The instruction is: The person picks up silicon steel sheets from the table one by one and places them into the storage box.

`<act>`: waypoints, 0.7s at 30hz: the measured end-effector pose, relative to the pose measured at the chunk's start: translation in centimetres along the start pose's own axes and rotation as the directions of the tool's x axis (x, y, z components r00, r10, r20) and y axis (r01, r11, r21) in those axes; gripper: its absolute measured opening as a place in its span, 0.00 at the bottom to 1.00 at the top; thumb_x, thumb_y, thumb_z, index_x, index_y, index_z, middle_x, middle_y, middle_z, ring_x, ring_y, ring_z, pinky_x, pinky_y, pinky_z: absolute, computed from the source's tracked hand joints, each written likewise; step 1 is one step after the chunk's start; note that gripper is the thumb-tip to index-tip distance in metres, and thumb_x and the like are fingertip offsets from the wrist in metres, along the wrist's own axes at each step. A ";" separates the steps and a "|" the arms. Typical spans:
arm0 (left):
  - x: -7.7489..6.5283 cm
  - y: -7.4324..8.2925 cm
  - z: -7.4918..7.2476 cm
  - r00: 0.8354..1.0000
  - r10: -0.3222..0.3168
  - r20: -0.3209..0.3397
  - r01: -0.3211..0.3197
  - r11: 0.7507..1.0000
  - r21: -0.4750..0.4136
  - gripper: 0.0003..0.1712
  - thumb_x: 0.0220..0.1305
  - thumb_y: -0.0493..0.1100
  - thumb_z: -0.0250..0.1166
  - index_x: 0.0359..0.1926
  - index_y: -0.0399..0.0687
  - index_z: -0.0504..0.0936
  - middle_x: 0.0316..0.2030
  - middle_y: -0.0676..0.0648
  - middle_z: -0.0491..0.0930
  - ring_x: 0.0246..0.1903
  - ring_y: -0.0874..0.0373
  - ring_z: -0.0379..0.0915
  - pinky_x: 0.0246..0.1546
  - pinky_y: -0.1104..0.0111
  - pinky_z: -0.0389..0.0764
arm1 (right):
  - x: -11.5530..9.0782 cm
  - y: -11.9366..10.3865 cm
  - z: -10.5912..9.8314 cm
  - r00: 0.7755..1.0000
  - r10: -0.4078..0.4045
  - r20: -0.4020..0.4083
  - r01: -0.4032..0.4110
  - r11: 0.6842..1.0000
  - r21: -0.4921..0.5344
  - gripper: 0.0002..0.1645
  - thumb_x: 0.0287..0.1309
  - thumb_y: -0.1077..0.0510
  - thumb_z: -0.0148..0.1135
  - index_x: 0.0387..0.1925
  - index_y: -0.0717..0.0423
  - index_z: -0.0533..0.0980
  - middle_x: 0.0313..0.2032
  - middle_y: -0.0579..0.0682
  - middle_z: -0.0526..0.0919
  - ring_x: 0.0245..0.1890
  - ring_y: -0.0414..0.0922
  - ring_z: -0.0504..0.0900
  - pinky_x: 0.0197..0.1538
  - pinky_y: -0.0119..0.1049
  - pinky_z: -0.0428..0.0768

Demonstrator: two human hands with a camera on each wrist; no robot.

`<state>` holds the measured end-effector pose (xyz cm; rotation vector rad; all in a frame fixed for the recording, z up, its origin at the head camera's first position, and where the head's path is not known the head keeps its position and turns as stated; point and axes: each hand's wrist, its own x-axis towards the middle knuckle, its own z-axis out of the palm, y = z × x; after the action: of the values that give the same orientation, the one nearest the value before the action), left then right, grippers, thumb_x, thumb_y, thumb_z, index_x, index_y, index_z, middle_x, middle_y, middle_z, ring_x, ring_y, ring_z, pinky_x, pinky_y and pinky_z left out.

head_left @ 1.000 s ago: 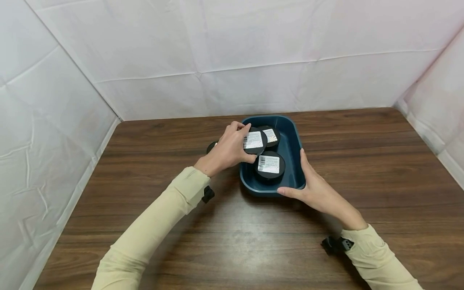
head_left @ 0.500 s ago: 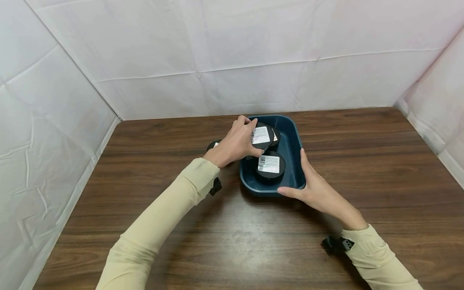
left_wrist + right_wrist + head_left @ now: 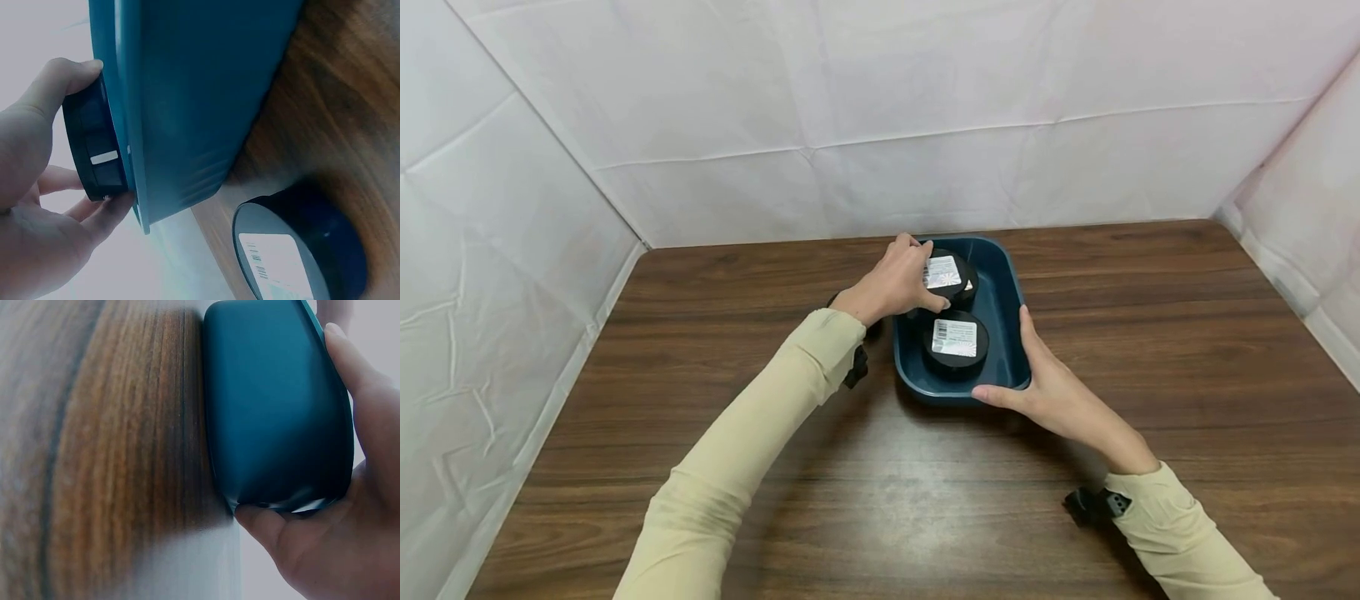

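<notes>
My left hand holds a round black tub with a white label between thumb and fingers. The tub is at the far left of the blue plastic bin, overlapping another black tub there. In the left wrist view the gripped tub shows edge-on beside the bin's rim. A third tub, label up, lies in the near part of the bin. My right hand grips the bin's near right corner, thumb on the front rim and fingers along the side.
One more labelled black tub stands on the wooden table left of the bin, mostly hidden behind my left wrist in the head view. White sheeting walls the table at the back and both sides.
My left hand has carried its tub rightward and away from me, over the far tub in the bin, then slightly lower. My right hand and the bin have stayed put.
</notes>
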<state>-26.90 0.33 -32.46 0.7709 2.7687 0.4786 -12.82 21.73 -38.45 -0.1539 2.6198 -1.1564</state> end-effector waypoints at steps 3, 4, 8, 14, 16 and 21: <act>0.4 0.0 -0.1 1.000 0.007 0.005 -0.007 1.000 0.013 0.55 0.61 0.57 0.72 0.77 0.36 0.54 0.70 0.35 0.61 0.65 0.47 0.60 0.68 0.61 0.69 | 0.0 0.0 0.0 1.000 -0.002 -0.005 0.002 1.000 0.004 0.76 0.58 0.33 0.68 0.75 0.40 0.16 0.80 0.54 0.26 0.80 0.62 0.38 0.74 0.69 0.51; 0.6 0.1 -0.2 1.000 0.008 0.009 -0.008 1.000 0.021 0.55 0.61 0.57 0.71 0.77 0.36 0.54 0.69 0.36 0.62 0.65 0.47 0.61 0.68 0.61 0.69 | 0.0 0.0 0.0 1.000 -0.004 -0.005 0.004 1.000 0.003 0.76 0.58 0.33 0.68 0.75 0.40 0.16 0.80 0.54 0.26 0.80 0.62 0.38 0.74 0.69 0.51; 1.0 0.2 -0.4 1.000 0.006 0.024 -0.007 0.999 0.048 0.55 0.61 0.59 0.71 0.77 0.36 0.55 0.68 0.36 0.64 0.63 0.49 0.61 0.68 0.62 0.69 | 0.0 0.0 0.1 1.000 -0.014 -0.006 0.014 1.000 0.000 0.76 0.57 0.32 0.68 0.76 0.41 0.16 0.80 0.54 0.27 0.80 0.62 0.39 0.74 0.69 0.52; 1.3 0.4 -0.5 0.999 0.002 0.034 -0.004 0.998 0.059 0.52 0.61 0.59 0.71 0.75 0.35 0.60 0.64 0.38 0.67 0.59 0.50 0.62 0.64 0.62 0.72 | 0.1 0.0 0.3 1.000 -0.014 -0.005 0.014 1.000 -0.005 0.77 0.56 0.31 0.68 0.76 0.41 0.17 0.80 0.54 0.27 0.80 0.61 0.39 0.75 0.68 0.52; 1.3 0.5 -0.5 0.999 0.001 0.032 -0.002 0.998 0.059 0.50 0.61 0.59 0.71 0.74 0.35 0.62 0.62 0.38 0.68 0.58 0.50 0.63 0.63 0.62 0.73 | 0.2 0.0 0.4 1.000 -0.009 -0.002 0.009 1.000 -0.003 0.77 0.56 0.31 0.68 0.76 0.40 0.16 0.80 0.54 0.27 0.80 0.61 0.39 0.75 0.68 0.52; 1.5 0.7 -0.6 1.000 -0.003 0.016 0.002 0.999 0.051 0.44 0.60 0.58 0.72 0.68 0.35 0.70 0.59 0.39 0.71 0.57 0.50 0.64 0.61 0.62 0.74 | 0.2 -0.1 0.3 1.000 -0.002 -0.003 0.002 1.000 -0.006 0.77 0.57 0.32 0.68 0.75 0.40 0.16 0.80 0.54 0.27 0.80 0.62 0.38 0.75 0.69 0.51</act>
<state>-27.99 1.54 -31.80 0.7791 2.7763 0.4014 -12.92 21.42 -38.62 -0.1563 2.6264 -1.1504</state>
